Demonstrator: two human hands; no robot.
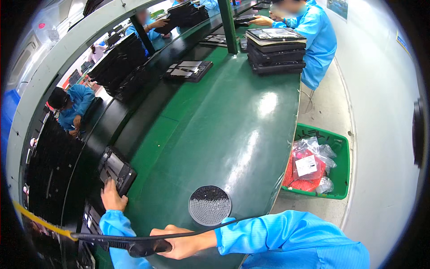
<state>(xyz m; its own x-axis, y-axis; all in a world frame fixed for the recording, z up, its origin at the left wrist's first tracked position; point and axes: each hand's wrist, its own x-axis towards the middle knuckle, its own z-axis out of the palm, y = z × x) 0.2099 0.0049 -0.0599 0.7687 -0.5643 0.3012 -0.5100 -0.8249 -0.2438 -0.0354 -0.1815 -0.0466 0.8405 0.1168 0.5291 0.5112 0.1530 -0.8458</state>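
Black panel (118, 167) lies at the left of the green table (210, 139), near end at your left hand (113, 197); whether those fingers pinch it, I cannot tell. Your right hand (181, 242) wraps its fingers around a black tool (145, 248).

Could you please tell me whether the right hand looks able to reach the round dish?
Probably yes: the round dish lies uncovered nearby, though the right hand holds a black tool.

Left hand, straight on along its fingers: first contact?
The black flat device just ahead. The left hand's fingertips look to be at its near edge, perhaps touching, though one view leaves depth unclear.
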